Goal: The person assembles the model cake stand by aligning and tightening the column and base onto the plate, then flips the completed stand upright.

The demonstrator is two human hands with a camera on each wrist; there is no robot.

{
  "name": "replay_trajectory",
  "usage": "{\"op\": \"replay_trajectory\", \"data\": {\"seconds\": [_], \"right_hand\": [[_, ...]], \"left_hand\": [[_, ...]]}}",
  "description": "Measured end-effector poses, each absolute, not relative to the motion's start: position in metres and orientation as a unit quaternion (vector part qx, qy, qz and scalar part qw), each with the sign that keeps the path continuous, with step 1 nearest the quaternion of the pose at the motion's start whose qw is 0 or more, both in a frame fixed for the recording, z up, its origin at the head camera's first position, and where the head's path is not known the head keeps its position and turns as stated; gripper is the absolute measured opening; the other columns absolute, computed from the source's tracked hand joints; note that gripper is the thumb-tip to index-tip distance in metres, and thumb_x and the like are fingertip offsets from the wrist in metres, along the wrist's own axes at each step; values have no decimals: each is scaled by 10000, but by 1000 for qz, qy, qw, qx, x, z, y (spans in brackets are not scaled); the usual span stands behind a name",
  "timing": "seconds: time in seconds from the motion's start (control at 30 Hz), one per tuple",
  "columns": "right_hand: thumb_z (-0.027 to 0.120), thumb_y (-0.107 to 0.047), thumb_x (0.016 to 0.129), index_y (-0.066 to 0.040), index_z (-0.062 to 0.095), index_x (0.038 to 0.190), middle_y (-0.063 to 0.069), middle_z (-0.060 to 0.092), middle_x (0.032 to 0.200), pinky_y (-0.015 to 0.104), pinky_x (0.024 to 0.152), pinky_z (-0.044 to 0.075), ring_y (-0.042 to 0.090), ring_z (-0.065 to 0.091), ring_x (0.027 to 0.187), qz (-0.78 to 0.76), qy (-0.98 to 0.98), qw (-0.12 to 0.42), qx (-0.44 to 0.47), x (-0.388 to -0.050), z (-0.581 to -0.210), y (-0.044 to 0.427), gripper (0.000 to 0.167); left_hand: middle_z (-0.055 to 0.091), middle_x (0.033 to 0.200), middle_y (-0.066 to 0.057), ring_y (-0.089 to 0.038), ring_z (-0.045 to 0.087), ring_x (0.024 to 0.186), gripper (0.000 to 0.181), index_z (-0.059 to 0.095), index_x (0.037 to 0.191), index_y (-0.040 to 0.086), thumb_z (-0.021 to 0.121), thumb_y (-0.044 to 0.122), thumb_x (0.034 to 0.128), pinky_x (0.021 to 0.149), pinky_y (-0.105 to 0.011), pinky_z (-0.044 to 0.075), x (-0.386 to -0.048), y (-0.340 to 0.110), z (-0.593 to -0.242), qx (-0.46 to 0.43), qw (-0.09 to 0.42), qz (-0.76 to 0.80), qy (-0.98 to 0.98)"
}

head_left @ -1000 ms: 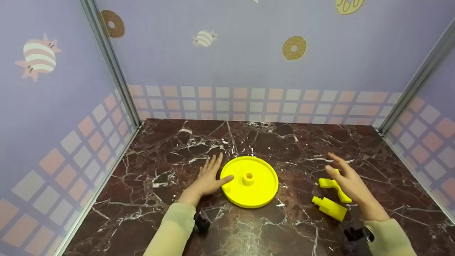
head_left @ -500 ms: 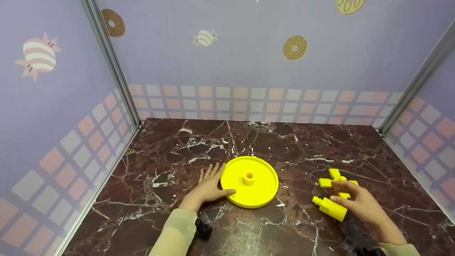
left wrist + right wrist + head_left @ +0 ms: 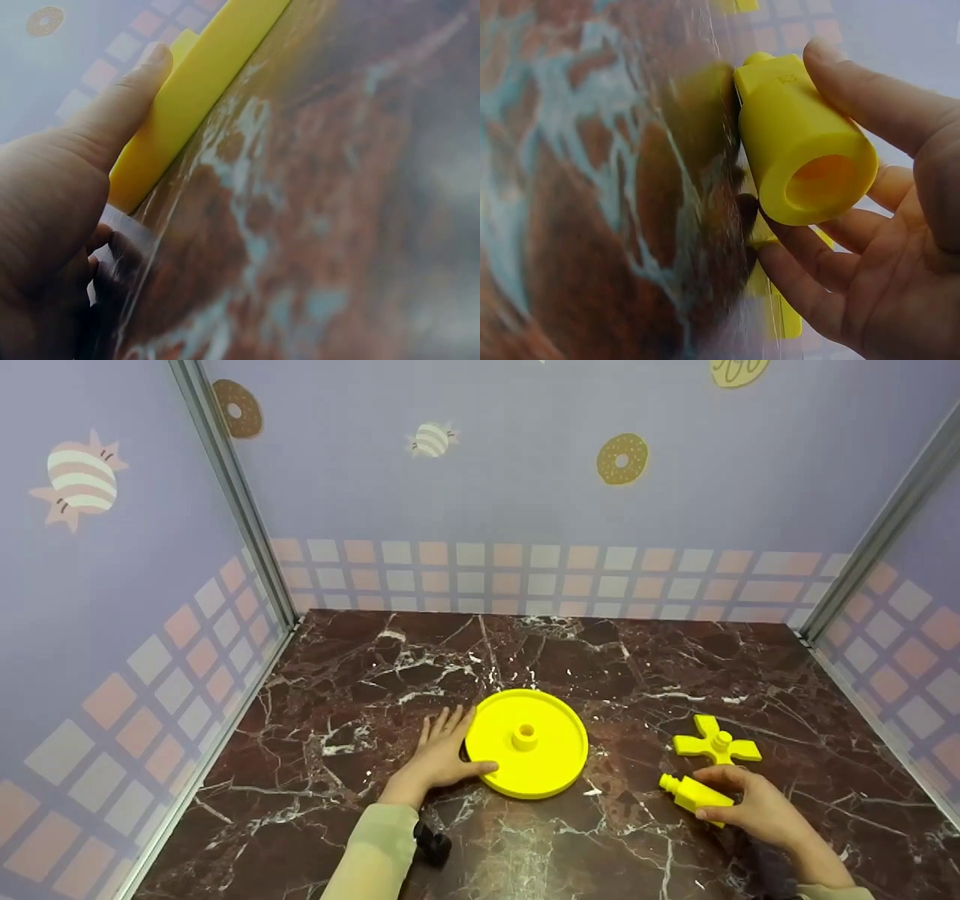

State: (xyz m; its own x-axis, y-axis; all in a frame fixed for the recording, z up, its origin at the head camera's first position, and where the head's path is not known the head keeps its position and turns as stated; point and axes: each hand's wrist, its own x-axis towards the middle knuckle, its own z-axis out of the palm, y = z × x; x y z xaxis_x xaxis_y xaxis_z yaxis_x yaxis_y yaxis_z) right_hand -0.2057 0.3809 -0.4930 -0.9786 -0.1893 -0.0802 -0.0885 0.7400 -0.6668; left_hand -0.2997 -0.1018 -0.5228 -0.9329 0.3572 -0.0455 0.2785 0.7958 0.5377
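Note:
A round yellow disc (image 3: 551,769) with a raised rim and a hollow central stub lies flat on the table. At its left edge, my left hand (image 3: 439,756) touches the rim with straight fingers, the thumb lying over the edge; the left wrist view shows that thumb (image 3: 120,97) against the yellow rim. To the right, my right hand (image 3: 761,806) holds a short yellow post (image 3: 694,795) with a narrow tip between thumb and fingers. Its wide end is hollow in the right wrist view, where the post (image 3: 780,135) lies on its side by the table surface.
A yellow cross-shaped piece (image 3: 705,746) with a peg at its centre lies just behind the right hand. The brown marbled table (image 3: 360,660) is enclosed by patterned panels at the back (image 3: 525,495) and both sides.
My right hand has come back from above the cross piece to the post and now holds it, uncovering most of the cross. My left hand has shifted slightly nearer along the disc's rim.

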Motion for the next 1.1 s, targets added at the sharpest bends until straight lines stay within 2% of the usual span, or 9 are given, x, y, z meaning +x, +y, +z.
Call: {"op": "replay_trajectory", "data": {"seconds": [0.17, 0.47, 0.63, 0.83, 1.1], "right_hand": [[867, -357, 825, -57, 677, 1299, 172, 690, 1311, 228, 847, 498, 158, 625, 1086, -314, 943, 67, -87, -206, -495, 382, 592], [877, -350, 814, -21, 668, 1252, 203, 685, 1288, 266, 839, 470, 217, 595, 1062, -313, 946, 65, -51, -206, -497, 382, 586], [870, -320, 827, -16, 667, 1245, 217, 684, 1282, 231, 784, 470, 152, 588, 986, -319, 946, 38, -42, -207, -498, 382, 555], [858, -234, 847, -1, 647, 1275, 246, 639, 1350, 182, 724, 516, 31, 592, 893, -387, 921, 21, -47, -208, -495, 374, 531], [858, -165, 841, 25, 630, 1253, 234, 631, 1281, 188, 730, 547, 41, 624, 900, -434, 898, 3, -69, -217, -485, 356, 507]], "left_hand": [[129, 1736, -158, -384, 28, 1622, 1123, 160, 1672, 190, 689, 725, 839, 1305, -620, -45, -299, -101, -523, 166, 70, 271, 946], [146, 1730, -175, -395, 47, 1619, 1138, 162, 1671, 178, 678, 746, 831, 1304, -624, -42, -301, -102, -528, 170, 64, 267, 946], [147, 1731, -171, -394, 51, 1619, 1145, 164, 1671, 183, 682, 752, 823, 1303, -624, -46, -300, -103, -526, 170, 63, 271, 945], [140, 1735, -154, -383, 40, 1621, 1137, 157, 1673, 202, 683, 747, 825, 1304, -613, -63, -300, -104, -526, 165, 63, 269, 947], [156, 1731, -163, -390, 56, 1619, 1125, 173, 1670, 185, 694, 726, 833, 1305, -619, -45, -299, -103, -526, 167, 65, 273, 945]]}}
